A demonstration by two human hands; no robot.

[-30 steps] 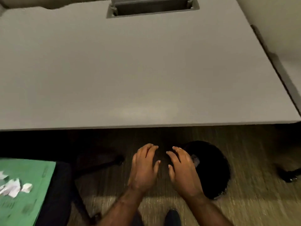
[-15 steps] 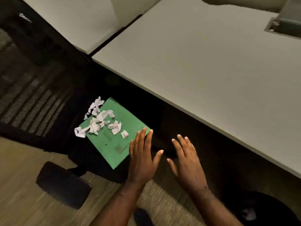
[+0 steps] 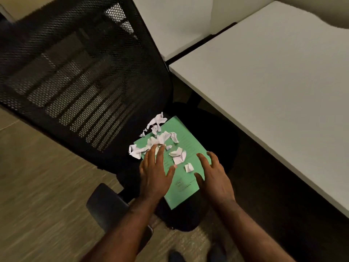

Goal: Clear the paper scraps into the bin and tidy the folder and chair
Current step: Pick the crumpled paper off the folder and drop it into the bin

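A green folder [image 3: 184, 183] lies on the black seat of an office chair [image 3: 81, 76] with a mesh back. Several crumpled white paper scraps [image 3: 162, 138] are strewn over the folder's far half and spill off its left edge. My left hand [image 3: 154, 174] hovers over the folder's left edge, fingers apart, fingertips at the scraps. Over the folder's right edge is my right hand [image 3: 215, 178], fingers spread, holding nothing. The bin is out of view.
A white desk [image 3: 273, 82] runs along the right, its edge overhanging the chair seat. A second white desk [image 3: 175, 21] stands behind it. The chair's black armrest [image 3: 109, 205] juts out at lower left. Carpeted floor [image 3: 37, 195] fills the left.
My view has swung left from the bin under the desk to the chair. Both hands have moved forward onto the folder, the left reaching the scraps.
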